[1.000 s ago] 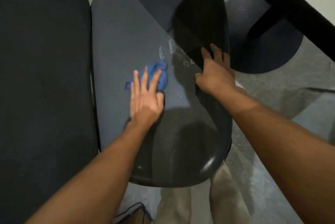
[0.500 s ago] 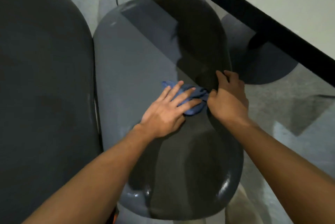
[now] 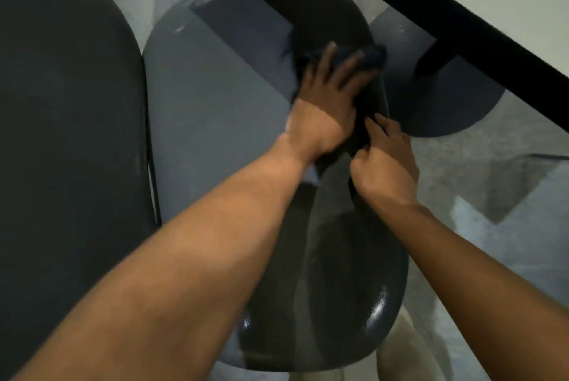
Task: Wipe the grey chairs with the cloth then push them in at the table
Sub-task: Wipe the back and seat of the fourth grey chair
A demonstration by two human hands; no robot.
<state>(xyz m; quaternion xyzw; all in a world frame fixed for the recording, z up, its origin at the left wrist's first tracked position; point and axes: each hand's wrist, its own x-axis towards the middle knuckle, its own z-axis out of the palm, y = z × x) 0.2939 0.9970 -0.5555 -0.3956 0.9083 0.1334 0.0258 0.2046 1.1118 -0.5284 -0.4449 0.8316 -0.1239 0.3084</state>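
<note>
One view only, the head camera, so everything's being judged from above. The cloth [image 3: 374,55] is being pressed flat onto the grey chair [image 3: 215,97] by the left hand [image 3: 331,94], fingers spread and straight, nothing curled round it. It's sitting in the shadowed part of the seat, toward the right edge. That edge is being gripped by the right hand [image 3: 386,162], fingers curled over it, probably to steady things.

The cloth is looking soft and limp, likely to bunch up, so a flat palm seems best. The chair shell is looking hard, smooth and a bit glossy, so probably slippery; the rim seems the place to grab.

The cloth is mostly being hidden under the hand and swallowed by shadow. A second chair [image 3: 61,134] is being cut off at left, the table [image 3: 462,26] at upper right.
</note>
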